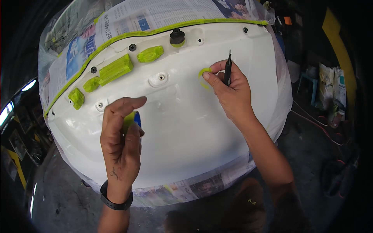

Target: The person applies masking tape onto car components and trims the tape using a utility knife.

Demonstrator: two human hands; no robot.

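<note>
My left hand [120, 136], with a dark band on its wrist, is curled around a roll of yellow-green masking tape [130, 119] with a blue core. Held low in my right hand [237, 91] is a black craft knife [228, 72], its blade pointing up and away. The thumb and forefinger of that hand also pinch a small curled strip of masking tape [204, 80]. Both hands are over a white painted panel [194, 136]. Along its far side, a long block [116, 70] and several smaller lumps are wrapped in the same tape. A black knob [177, 37] has tape around its base.
Newspaper [163, 15] edged with yellow-green tape covers the far side, and plastic sheeting [52, 35] wraps the panel's surroundings. To the right on the dark floor stand a blue stool [313, 83] and bags [325, 83], near a pale cable [322, 130].
</note>
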